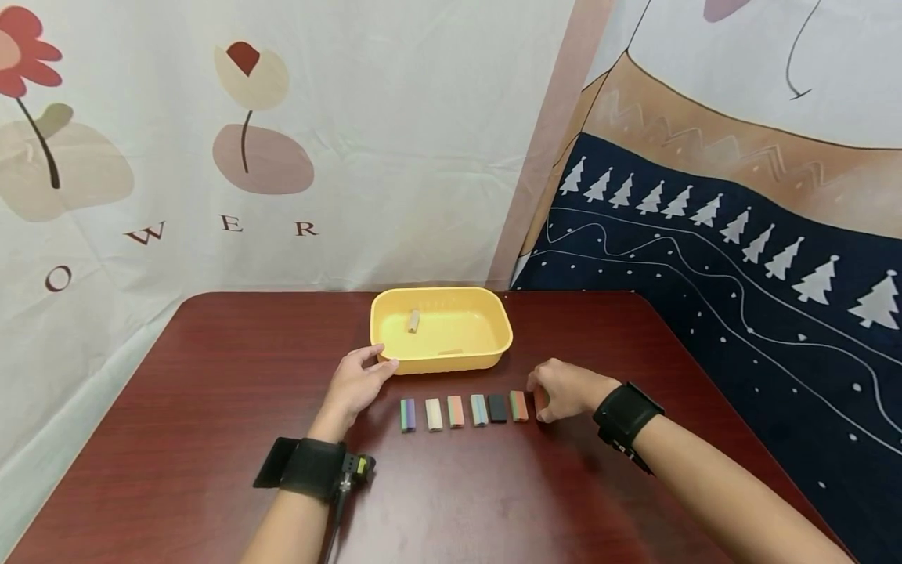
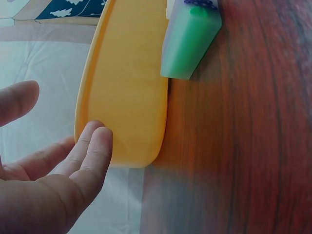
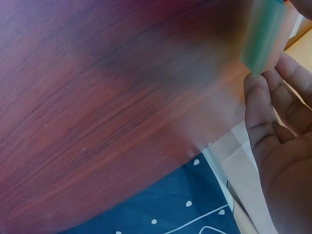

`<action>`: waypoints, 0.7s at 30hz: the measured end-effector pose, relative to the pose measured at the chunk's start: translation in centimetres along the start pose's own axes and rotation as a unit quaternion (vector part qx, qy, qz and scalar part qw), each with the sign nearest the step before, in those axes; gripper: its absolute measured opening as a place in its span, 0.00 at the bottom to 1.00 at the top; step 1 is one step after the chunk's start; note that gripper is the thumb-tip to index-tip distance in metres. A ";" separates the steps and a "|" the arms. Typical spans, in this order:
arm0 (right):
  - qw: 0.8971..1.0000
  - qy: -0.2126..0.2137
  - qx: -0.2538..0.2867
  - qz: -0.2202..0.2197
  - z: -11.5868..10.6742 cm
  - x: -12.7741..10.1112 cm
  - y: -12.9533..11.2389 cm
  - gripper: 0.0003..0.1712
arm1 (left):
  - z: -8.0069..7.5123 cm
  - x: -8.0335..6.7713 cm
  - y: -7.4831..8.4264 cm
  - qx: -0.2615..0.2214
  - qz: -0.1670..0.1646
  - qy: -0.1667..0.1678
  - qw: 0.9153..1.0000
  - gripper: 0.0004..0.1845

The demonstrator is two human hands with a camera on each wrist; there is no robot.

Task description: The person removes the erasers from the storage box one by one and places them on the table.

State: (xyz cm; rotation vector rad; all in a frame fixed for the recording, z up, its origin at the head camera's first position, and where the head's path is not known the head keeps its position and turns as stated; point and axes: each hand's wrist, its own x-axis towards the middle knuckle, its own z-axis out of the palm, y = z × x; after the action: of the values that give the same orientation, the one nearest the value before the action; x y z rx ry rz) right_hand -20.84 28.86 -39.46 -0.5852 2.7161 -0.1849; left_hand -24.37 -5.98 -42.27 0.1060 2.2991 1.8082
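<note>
My left hand (image 1: pixel 355 384) rests its fingertips against the near left corner of the yellow basin (image 1: pixel 486 362); in the left wrist view its fingers touch the basin's wall (image 2: pixel 126 97), the thumb held apart. At the right end of a row of small blocks, my right hand (image 1: pixel 567 389) pinches a green and orange block (image 3: pixel 265 36) between thumb and fingers. Left of it lie an orange and green block (image 1: pixel 519 406), a black one (image 1: pixel 497 408), a blue one (image 1: pixel 479 410), an orange one (image 1: pixel 456 411), a cream one (image 1: pixel 433 415) and a purple and green one (image 1: pixel 408 415).
Inside the basin lies a beige block (image 1: pixel 413 321); another pale piece (image 1: pixel 451 352) shows by its near wall. The dark red table (image 1: pixel 268 352) meets a white floral cloth (image 1: pixel 395 157) at the back and a navy tree-patterned cloth (image 1: pixel 676 258) on the right.
</note>
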 end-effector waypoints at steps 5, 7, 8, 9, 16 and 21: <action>1.000 -0.007 0.008 0.009 0.1 0.3 0.0 0.25 | -0.1 -0.1 0.2 -0.001 -0.003 0.002 1.000 0.31; 1.000 -0.008 0.009 0.006 0.2 0.4 0.1 0.26 | -0.1 -0.2 0.3 -0.001 -0.002 0.002 1.000 0.31; 1.000 -0.008 0.009 0.003 0.3 0.5 0.1 0.26 | -0.2 -0.2 0.3 -0.002 -0.002 0.001 1.000 0.31; 1.000 -0.007 0.009 0.000 0.3 0.5 0.2 0.25 | -0.2 -0.2 0.3 -0.004 -0.004 0.001 1.000 0.31; 1.000 -0.006 0.009 -0.019 0.4 0.7 0.4 0.23 | -0.5 -0.2 0.3 0.003 -0.005 0.000 1.000 0.31; 1.000 -0.005 0.011 -0.017 0.7 0.2 0.4 0.22 | -0.1 -0.1 0.0 0.005 -0.003 0.001 1.000 0.31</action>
State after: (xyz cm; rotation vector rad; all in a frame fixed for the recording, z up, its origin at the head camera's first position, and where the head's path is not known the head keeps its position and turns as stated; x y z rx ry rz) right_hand -20.92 29.11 -40.28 -0.6251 2.6920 -0.2198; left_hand -24.29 -6.04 -42.21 0.1001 2.3086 1.7941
